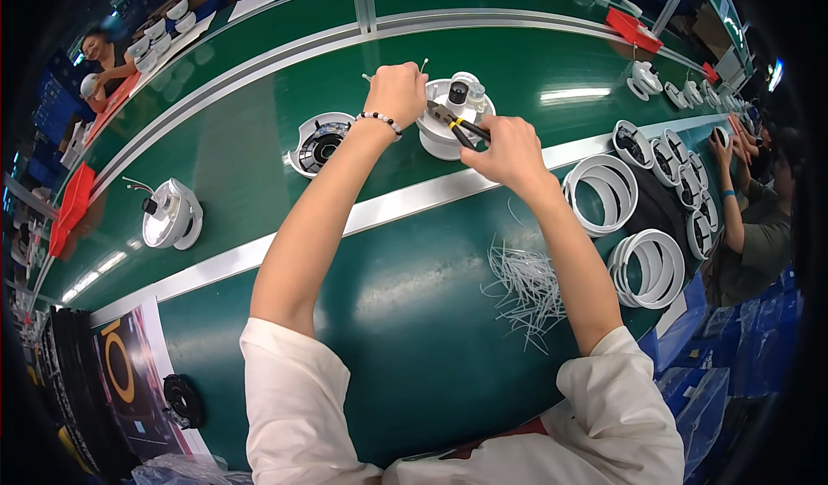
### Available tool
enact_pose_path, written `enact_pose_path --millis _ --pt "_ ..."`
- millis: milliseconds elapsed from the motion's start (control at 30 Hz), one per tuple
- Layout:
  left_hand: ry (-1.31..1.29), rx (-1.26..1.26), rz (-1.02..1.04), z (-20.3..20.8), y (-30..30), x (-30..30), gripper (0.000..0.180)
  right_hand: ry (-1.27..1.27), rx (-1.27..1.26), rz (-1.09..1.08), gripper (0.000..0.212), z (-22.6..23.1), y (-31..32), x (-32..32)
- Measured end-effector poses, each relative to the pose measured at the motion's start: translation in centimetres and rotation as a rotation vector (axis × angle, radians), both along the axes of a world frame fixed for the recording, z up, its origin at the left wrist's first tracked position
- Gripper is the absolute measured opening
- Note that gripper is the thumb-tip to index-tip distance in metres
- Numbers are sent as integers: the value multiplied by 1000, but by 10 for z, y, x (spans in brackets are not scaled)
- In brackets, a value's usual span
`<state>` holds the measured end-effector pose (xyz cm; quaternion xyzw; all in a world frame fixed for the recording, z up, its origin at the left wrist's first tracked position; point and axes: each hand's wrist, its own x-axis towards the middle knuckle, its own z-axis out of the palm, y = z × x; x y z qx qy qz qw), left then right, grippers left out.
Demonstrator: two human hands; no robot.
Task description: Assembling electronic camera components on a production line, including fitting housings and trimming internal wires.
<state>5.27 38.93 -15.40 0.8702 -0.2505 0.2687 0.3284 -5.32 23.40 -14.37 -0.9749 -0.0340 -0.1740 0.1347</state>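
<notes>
My right hand [515, 150] grips a pair of cutting pliers [464, 130] with black and yellow handles. Their jaws reach over the rim of a white dome camera housing [442, 144], which has a black lens [458, 93] and a clear part on top. Beside that rim, my left hand [397, 95] is closed on thin wires; small pale connector ends [424, 65] stick out past the fingers. The spot between the jaws and my left fingertips is too small to make out. Partly behind my left forearm lies a white cover [308, 144] with a black ring-shaped inside.
Another white camera [172, 215] stands at left on the green conveyor [250, 175]. Loose white cable ties [528, 291] lie near my right forearm. White rings [649, 269] and several covers [668, 162] sit at right. A black ring part [183, 400] rests lower left. Other people work nearby.
</notes>
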Motion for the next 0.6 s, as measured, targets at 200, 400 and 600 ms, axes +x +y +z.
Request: enact_pose_path --millis 200,400,600 --pt "268 -453 25 -11 -11 20 24 158 187 -19 31 12 -17 10" --pt "581 -619 42 -3 4 23 26 167 341 11 37 11 -19 11" --pt "272 -525 -205 34 16 -53 20 -118 707 168 42 53 -24 -22"
